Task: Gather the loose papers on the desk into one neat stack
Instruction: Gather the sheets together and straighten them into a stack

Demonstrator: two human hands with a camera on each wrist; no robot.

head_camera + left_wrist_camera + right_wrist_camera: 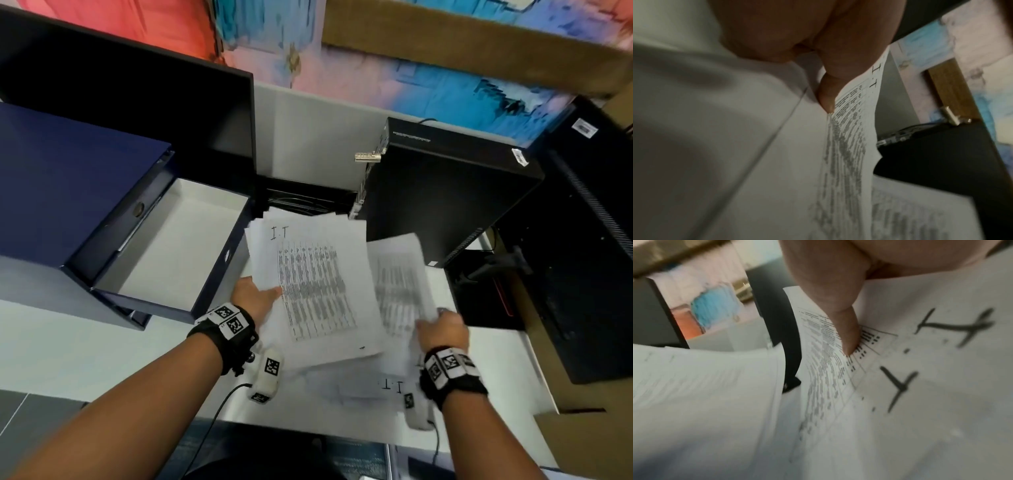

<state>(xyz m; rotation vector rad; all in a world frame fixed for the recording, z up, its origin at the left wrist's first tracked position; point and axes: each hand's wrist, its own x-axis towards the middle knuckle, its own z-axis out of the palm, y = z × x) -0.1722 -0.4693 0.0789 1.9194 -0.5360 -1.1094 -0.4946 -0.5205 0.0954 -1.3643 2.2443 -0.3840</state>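
Observation:
A sheaf of printed papers (315,284) marked "I.T" is lifted over the white desk (85,349). My left hand (255,296) grips its left edge, thumb on top of the sheets (851,123). My right hand (442,327) pinches a second, bent bunch of printed sheets (399,284) at its near corner, the thumb (846,331) pressing on the print (818,369). More loose pages (376,383), one marked "I.T", lie flat on the desk beneath both hands.
An open blue drawer box (178,246) stands left of the papers. A black monitor (137,102) is behind it. A black computer case (445,198) and a second dark monitor (575,246) crowd the right. The desk's front edge (308,430) is near.

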